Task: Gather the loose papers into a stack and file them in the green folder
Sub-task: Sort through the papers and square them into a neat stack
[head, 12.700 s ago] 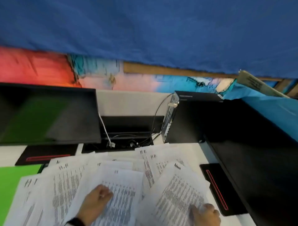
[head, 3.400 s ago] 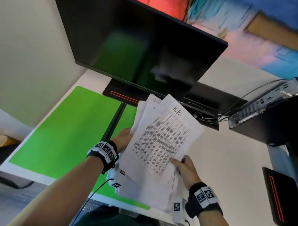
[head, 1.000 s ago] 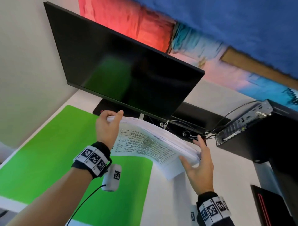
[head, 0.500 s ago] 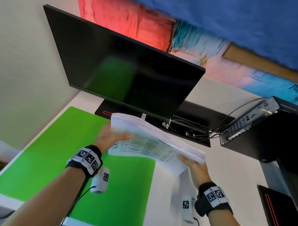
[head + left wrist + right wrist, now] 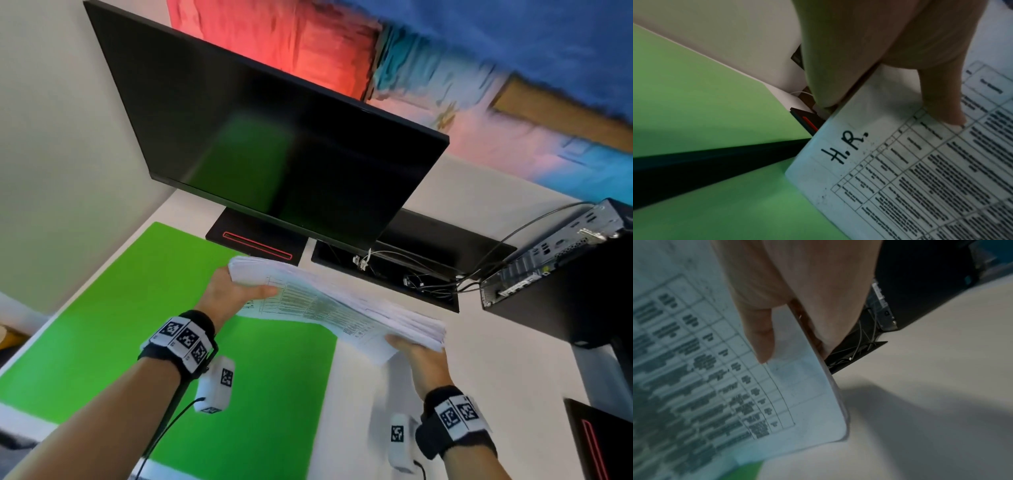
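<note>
White printed sheets form a paper stack (image 5: 337, 310) held above the bench (image 5: 496, 394), partly over the open green folder (image 5: 137, 325). "H.R." (image 5: 846, 147) is handwritten on the top sheet's corner above a printed table too blurred to read. Left hand (image 5: 233, 294) and right hand (image 5: 419, 358) grip opposite ends, thumbs on top, fingers curled under. A dark monitor (image 5: 274, 137) stands behind.

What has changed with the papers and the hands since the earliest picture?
The papers, then spread loose over the desk, are now gathered into one stack, lifted off the desk and held above the open green folder. The left hand grips one end, the right hand the other. In the last second the stack came lower. The monitor stayed in place.
</note>
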The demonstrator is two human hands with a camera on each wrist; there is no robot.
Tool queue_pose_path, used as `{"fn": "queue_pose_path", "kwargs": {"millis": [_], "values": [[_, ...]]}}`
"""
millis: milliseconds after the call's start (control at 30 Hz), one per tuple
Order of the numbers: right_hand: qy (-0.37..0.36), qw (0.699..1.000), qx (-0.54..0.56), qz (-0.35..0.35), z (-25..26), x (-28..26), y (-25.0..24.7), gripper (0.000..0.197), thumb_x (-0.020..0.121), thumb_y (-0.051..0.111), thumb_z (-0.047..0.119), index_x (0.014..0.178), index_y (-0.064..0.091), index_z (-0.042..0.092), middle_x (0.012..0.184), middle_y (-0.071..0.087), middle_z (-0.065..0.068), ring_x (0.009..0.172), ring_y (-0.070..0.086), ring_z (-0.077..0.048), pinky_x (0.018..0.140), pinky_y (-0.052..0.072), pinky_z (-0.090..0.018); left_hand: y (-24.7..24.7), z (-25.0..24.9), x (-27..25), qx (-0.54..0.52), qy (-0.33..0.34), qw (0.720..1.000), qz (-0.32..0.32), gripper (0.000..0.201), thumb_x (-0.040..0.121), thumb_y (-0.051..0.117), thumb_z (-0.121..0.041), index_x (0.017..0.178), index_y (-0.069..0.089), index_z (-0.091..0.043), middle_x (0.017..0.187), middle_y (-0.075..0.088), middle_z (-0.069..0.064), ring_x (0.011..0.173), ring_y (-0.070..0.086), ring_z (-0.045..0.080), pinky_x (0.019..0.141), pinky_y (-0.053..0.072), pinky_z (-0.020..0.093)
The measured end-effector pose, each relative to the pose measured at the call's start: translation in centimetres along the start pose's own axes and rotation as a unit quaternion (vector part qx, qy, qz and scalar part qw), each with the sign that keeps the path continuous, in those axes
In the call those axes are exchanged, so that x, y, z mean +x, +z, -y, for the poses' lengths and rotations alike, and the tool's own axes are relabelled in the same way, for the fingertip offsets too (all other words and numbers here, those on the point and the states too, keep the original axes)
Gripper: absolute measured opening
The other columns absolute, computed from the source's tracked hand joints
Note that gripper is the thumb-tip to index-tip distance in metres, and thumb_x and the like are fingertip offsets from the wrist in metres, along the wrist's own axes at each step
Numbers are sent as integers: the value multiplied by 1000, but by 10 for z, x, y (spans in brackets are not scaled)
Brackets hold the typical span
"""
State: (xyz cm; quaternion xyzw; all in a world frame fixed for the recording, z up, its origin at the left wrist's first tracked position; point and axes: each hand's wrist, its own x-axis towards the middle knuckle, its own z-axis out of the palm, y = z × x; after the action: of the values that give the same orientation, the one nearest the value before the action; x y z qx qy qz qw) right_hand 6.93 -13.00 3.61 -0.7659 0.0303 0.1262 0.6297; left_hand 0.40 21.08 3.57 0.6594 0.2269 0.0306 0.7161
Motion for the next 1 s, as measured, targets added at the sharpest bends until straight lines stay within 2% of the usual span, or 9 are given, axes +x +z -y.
{"fn": "queue_pose_path", "kwargs": {"millis": [67,200,333,467,567,633,733,833,1000], "values": [[9,1000,3,9,5,0,6,34,76,80,0,96,72,26,83,76,27,76,69,14,66,50,-6,5,2,2,-16,-14,1000,-18,56,61,91,-9,110,64,-13,109,75,11,105,71,27,90,57,40],[-12,999,48,-9,12,6,16,35,76,81,5,107,73,19,102,80,3,91,76,-10,77,60,-27,15,-3,8,-29,4,998,-51,52,63,89,-8,111,69,-12,105,78,5,99,74,16,88,59,34],[-1,996,85,-31,3,6,28,39,75,81,2,111,71,15,103,80,-1,93,76,-14,70,59,-20,22,-3,11,-22,50,996,-76,49,67,87,0,109,64,-11,99,75,1,90,73,11,69,60,20],[36,998,44,-31,-7,7,28,51,70,87,12,117,68,19,106,78,3,95,74,-8,75,58,-20,20,4,12,55,19,997,-59,34,82,78,-19,112,65,-11,93,72,-4,66,70,-5,63,59,18],[16,999,26,-41,10,12,15,48,72,85,9,117,69,15,103,78,2,96,74,-13,65,56,-14,15,-9,10,78,40,995,-43,17,87,72,-18,103,69,-16,92,79,-3,69,74,-2,60,58,15],[-31,997,-22,-69,31,13,7,59,72,85,11,126,61,18,116,71,-2,107,68,-20,77,56,-22,12,-28,8,112,94,989,-25,12,88,72,-20,99,71,-19,88,79,-8,77,76,7,68,60,23],[-147,974,-153,-79,69,11,2,86,70,87,18,144,43,25,138,55,1,124,52,-11,107,44,-27,9,-67,-1,280,231,932,7,21,88,72,-25,76,60,-13,63,64,1,52,56,16,52,45,28],[-255,922,-291,9,110,3,13,99,71,88,23,152,31,24,145,42,13,132,38,1,103,25,2,16,-119,-15,404,346,845,51,30,87,68,-31,68,51,-14,53,54,-1,47,47,22,48,30,27],[-281,916,-273,87,138,-12,38,29,87,72,30,112,74,17,103,77,6,93,71,-5,83,55,-27,31,-172,-34,453,431,777,67,40,76,72,-43,58,42,-23,41,32,-7,42,32,1,50,23,27]]}}
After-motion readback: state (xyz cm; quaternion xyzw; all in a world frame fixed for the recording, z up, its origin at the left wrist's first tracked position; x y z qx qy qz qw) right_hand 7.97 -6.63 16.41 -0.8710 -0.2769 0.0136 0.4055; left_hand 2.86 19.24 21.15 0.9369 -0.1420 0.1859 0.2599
